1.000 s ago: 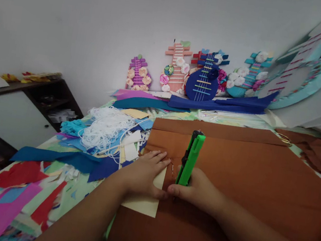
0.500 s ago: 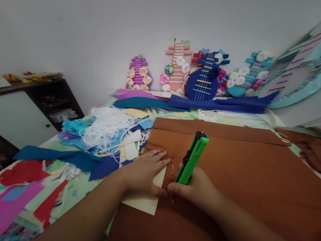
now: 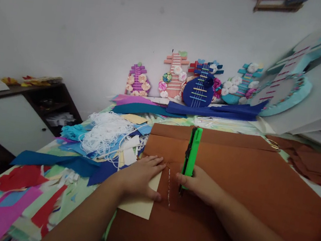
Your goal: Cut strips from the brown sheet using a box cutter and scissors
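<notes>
My right hand (image 3: 200, 185) grips a green and black utility knife (image 3: 192, 151), held nearly upright over brown felt-like sheet (image 3: 231, 171). The knife's lower end is mostly hidden by my fingers. My left hand (image 3: 141, 178) lies flat with fingers spread, pressing on a cream card (image 3: 138, 208) and the brown sheet beside it. Between my hands runs a broken whitish line (image 3: 169, 186) in the sheet, just right of the card and left of the knife.
White cord (image 3: 107, 132) lies in a tangled heap at the left, among coloured scraps such as a red piece (image 3: 21, 176). Decorated lute-shaped crafts (image 3: 200, 88) lean on the back wall. Gold rings (image 3: 273, 144) lie near the sheet's far right corner. A cabinet (image 3: 9, 126) stands at left.
My right hand has drawn the knife slightly right, away from the whitish line, and the knife stands more upright. More of the line now shows. My left hand stays on the card.
</notes>
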Demonstrator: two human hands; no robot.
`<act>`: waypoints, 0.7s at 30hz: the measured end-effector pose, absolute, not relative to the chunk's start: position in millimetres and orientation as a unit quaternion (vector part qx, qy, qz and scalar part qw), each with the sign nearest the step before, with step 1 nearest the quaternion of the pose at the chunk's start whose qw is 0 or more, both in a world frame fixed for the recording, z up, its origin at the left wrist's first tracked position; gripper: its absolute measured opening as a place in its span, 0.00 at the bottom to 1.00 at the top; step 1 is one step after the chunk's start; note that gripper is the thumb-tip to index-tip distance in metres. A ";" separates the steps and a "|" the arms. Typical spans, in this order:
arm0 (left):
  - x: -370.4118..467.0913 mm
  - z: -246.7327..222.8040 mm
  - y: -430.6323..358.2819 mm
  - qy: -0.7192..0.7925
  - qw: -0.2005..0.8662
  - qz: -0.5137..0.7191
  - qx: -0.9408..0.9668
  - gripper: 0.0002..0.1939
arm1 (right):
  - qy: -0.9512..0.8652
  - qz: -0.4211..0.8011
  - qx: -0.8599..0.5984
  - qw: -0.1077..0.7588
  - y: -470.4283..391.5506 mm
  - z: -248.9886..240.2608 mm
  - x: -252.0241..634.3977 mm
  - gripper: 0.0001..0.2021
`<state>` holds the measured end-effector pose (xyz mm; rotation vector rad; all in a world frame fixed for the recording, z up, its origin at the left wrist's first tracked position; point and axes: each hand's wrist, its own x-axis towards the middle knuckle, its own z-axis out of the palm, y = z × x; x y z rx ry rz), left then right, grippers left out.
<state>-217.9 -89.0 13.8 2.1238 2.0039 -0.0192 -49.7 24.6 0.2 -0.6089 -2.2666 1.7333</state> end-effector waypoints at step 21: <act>-218.4 55.0 -91.9 0.629 -0.048 0.094 0.770 0.12 | -0.816 -0.004 -0.578 0.019 158.2 22.6 151.5 0.20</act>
